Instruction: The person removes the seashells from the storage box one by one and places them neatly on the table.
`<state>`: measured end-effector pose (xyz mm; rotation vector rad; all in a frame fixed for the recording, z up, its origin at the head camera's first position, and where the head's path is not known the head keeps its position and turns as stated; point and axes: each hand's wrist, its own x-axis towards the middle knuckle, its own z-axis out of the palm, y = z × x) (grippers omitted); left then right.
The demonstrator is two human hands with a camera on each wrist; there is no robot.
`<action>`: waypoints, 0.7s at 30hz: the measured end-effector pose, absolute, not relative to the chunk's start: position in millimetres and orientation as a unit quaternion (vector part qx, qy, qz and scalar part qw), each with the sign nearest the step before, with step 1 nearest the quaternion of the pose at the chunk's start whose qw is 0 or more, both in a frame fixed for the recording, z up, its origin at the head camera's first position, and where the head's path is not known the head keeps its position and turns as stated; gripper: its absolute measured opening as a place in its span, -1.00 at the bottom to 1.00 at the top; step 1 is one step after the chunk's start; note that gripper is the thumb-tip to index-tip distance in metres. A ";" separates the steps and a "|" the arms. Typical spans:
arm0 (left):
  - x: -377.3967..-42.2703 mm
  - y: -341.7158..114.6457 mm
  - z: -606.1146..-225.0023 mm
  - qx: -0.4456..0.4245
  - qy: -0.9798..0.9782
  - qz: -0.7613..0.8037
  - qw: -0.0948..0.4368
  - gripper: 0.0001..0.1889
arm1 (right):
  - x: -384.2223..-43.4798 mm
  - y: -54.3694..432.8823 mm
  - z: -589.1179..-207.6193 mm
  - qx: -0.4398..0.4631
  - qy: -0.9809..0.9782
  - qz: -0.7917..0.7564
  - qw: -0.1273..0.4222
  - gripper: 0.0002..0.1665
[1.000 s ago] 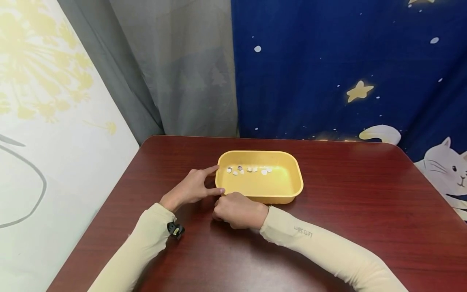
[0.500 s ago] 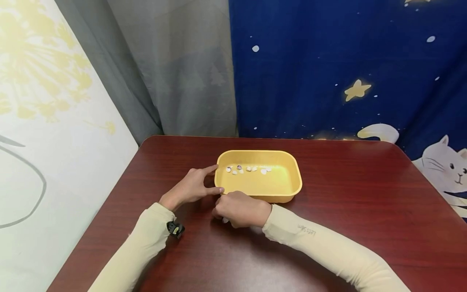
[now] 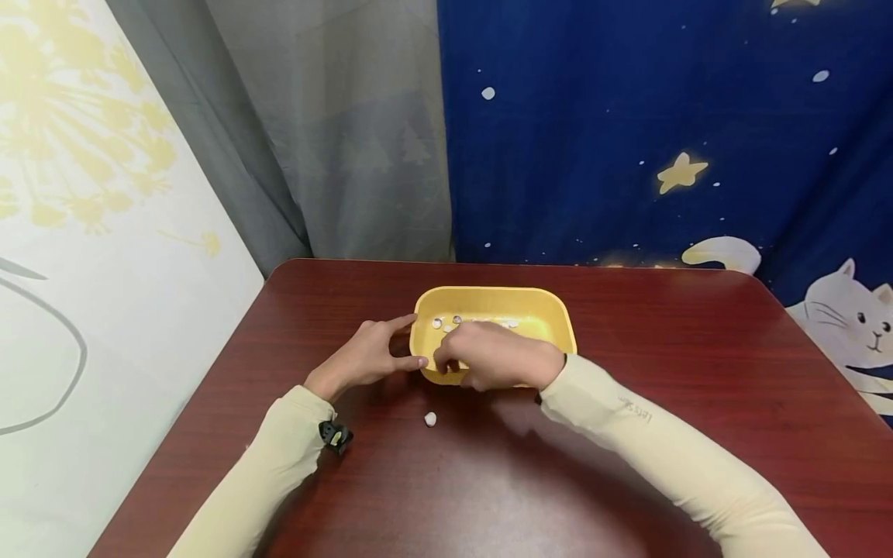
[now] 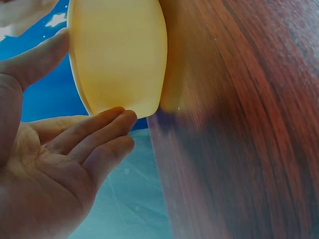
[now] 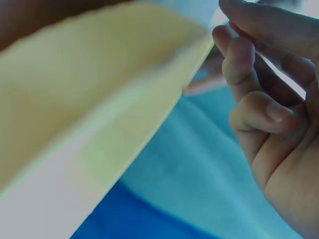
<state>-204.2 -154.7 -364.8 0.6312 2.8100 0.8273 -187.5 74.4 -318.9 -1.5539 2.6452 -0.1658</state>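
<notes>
A yellow plastic basin [image 3: 516,293] stands on the dark red table, with several small whitish pieces [image 3: 437,322], like shells or pebbles, along its far-left floor. My left hand [image 3: 366,358] touches the basin's left end, thumb on the near corner of the rim and index finger at the far corner. In the left wrist view its fingers [image 4: 99,132] lie fairly straight against the basin's wall. Over the basin's near-left rim is my right hand [image 3: 491,355], its fingers curled and pointing down inside; I cannot tell what lies between the fingertips.
One whitish piece [image 3: 430,419] lies on the table [image 3: 663,372] in front of the basin. A black wrist device [image 3: 336,438] sits on the left sleeve. Grey and blue curtains [image 3: 572,139] hang behind the table, and a white patterned wall [image 3: 105,310] rises at the left.
My right hand has lifted from the table in front of the basin and moved up and right over its near rim. A whitish piece it covered now shows. The left hand keeps its place.
</notes>
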 end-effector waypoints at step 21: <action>-201.8 -155.8 -362.1 0.199 0.941 0.262 0.080 -0.09 | -272.7 120.1 -292.8 -0.373 0.917 -0.092 0.109 -0.79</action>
